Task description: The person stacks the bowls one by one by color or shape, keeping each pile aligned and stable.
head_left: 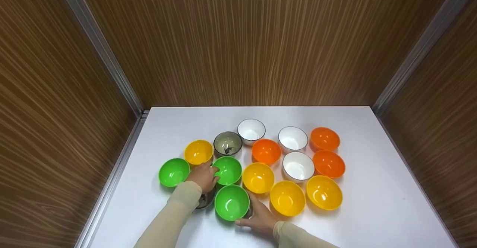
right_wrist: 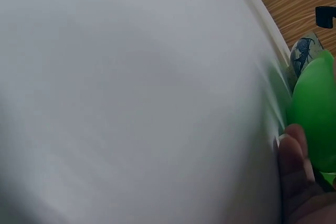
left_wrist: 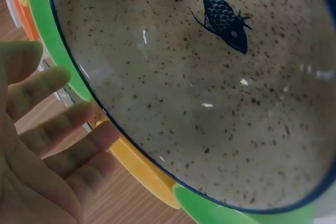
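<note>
My left hand (head_left: 204,177) reaches over a grey speckled bowl (left_wrist: 168,87) with a blue fish inside; its fingers are extended. In the head view its fingertips are beside a green bowl (head_left: 228,170), and whether they touch it is unclear. Another green bowl (head_left: 174,172) stands left of this hand, and a yellow bowl (head_left: 198,152) lies just beyond it. My right hand (head_left: 260,215) curves its thumb and fingers round the right side of the front green bowl (head_left: 231,202), also partly visible in the right wrist view. All these bowls face upward.
Yellow bowls (head_left: 258,178) stand in the middle and front right. White bowls (head_left: 251,130), orange bowls (head_left: 266,152) and a second grey bowl (head_left: 227,143) stand farther back. The white table (head_left: 380,203) is bounded by wood-grain panels (head_left: 257,47).
</note>
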`<state>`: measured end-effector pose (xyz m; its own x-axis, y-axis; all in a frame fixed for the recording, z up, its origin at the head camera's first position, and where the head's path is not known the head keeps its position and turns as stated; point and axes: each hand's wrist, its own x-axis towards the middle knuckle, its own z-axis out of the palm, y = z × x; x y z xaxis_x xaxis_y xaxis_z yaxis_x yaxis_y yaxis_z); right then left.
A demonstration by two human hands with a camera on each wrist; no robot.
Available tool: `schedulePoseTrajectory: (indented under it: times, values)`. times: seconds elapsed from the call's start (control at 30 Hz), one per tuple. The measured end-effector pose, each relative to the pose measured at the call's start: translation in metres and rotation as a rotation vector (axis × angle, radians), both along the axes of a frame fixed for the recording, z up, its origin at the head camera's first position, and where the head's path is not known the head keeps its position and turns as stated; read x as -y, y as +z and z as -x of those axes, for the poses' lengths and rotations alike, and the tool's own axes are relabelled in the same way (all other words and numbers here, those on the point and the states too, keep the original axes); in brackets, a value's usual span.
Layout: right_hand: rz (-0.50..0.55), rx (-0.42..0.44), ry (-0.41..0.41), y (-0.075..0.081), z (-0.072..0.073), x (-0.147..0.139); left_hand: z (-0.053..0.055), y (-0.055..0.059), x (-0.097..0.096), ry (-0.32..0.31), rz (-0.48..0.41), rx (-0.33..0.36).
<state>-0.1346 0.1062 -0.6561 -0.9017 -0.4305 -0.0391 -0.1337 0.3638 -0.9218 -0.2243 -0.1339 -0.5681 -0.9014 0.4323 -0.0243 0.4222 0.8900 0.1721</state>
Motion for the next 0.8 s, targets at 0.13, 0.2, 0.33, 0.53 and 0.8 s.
schedulePoseTrajectory:
  times: [0.13,0.2,0.33,0.53,0.8]
  values:
    - [-0.001,-0.005,0.004,-0.002,0.002,0.001,0.000,0.000,-0.005,-0.001,0.074,0.002]
    - [-0.002,-0.006,0.010,-0.002,0.002,0.001,0.000,-0.001,-0.007,-0.002,0.104,0.000]
    - [-0.018,-0.011,0.014,-0.001,0.002,0.000,0.002,-0.003,-0.010,-0.002,0.135,-0.007]
    - [-0.036,-0.007,0.006,0.000,0.003,-0.002,0.006,-0.003,-0.013,-0.002,0.146,-0.028]
    - [-0.023,-0.025,0.023,0.000,0.003,-0.001,0.004,-0.005,-0.013,0.072,0.129,0.009]
